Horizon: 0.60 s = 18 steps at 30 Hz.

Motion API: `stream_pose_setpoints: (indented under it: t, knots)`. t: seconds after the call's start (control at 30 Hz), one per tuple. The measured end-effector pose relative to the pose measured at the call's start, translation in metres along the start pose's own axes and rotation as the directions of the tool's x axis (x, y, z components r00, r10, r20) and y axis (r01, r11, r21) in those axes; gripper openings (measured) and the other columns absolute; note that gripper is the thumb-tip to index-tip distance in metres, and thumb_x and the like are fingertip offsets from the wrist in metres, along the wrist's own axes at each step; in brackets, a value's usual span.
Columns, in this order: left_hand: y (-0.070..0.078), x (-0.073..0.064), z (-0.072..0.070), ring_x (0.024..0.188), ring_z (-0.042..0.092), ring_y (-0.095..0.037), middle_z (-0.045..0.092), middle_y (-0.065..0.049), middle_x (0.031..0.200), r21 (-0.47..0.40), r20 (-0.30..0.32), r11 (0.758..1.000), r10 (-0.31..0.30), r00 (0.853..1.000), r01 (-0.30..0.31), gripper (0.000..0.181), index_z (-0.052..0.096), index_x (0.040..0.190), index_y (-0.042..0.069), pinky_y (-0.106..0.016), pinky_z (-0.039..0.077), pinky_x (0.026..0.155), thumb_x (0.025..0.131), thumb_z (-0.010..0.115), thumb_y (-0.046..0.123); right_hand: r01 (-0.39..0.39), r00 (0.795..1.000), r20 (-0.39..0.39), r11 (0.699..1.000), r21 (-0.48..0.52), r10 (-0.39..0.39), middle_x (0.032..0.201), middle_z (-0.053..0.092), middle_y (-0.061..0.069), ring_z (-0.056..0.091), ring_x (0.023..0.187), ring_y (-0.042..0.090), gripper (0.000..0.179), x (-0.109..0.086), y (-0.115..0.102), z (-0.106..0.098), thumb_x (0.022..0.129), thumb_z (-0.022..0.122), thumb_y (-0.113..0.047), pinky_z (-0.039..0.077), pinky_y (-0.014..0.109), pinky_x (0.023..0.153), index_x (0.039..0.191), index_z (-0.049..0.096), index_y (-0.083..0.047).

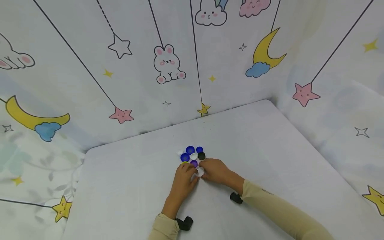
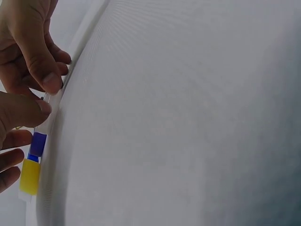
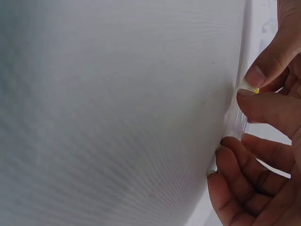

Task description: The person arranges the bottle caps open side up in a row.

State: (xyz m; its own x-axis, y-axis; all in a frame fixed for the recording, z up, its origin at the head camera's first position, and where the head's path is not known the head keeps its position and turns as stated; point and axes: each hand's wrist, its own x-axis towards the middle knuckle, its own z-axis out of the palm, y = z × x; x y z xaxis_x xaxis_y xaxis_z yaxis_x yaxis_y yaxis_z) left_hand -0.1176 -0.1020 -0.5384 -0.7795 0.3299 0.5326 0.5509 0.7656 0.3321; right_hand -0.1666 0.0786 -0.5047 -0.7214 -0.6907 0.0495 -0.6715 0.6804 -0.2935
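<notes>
A small clear round cap (image 1: 199,172) lies on the white table between the two hands. The left hand (image 1: 183,178) has its thumb and fingertips at the cap's left side. From the other side, the right hand (image 1: 217,170) holds it with thumb and curled fingers. In the right wrist view the clear cap (image 3: 238,123) shows between the right thumb and fingers. Just beyond sit a purple cap (image 1: 194,163) and a yellow cap (image 2: 30,176), the latter beside the left fingers. A black cap (image 1: 201,155) is close to the right fingertips.
Behind the hands, a blue cap (image 1: 190,150), another blue cap (image 1: 184,157), a smaller blue cap (image 1: 199,149) and a white cap (image 1: 193,156) are grouped closely. A pale white cap (image 1: 180,152) lies at their left. The table (image 1: 126,186) meets a patterned cloth wall (image 1: 138,83).
</notes>
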Motion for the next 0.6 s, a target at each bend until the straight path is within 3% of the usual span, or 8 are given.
stream_pose_setpoints:
  t: [0.27,0.5,0.6]
  knots:
    - [0.002,-0.0018,0.0028,0.105,0.058,-0.028,0.064,-0.008,0.105,0.029,0.013,0.999,-0.038,0.999,0.038,0.025,0.067,0.086,0.013,-0.042,0.049,0.083,0.071,0.087,0.012,-0.007,1.0,0.014,1.0,-0.005,0.007,0.095,0.068,0.003,0.064,0.085,0.017,0.034,0.0014,0.0015,0.0016,0.081,0.08,-0.025,0.053,0.032,0.071,0.107,0.067,-0.009]
    - [0.0035,0.0004,0.001,0.105,0.056,-0.03,0.064,-0.009,0.105,0.02,-0.021,0.998,-0.053,0.998,0.053,0.025,0.067,0.084,0.012,-0.046,0.047,0.086,0.07,0.087,0.011,-0.063,0.997,0.041,0.998,0.009,0.062,0.106,0.069,0.008,0.066,0.095,0.022,0.045,0.0004,-0.0022,-0.004,0.082,0.08,-0.026,0.055,0.037,0.08,0.118,0.065,-0.004]
    - [0.0037,0.0007,0.0007,0.106,0.055,-0.03,0.064,-0.01,0.105,0.017,-0.028,0.998,-0.068,0.997,0.068,0.023,0.067,0.085,0.012,-0.047,0.046,0.087,0.071,0.086,0.011,-0.076,0.997,0.027,0.997,0.003,0.076,0.104,0.069,0.008,0.067,0.093,0.022,0.045,0.0008,-0.0036,-0.0058,0.082,0.079,-0.028,0.056,0.037,0.078,0.118,0.065,-0.004]
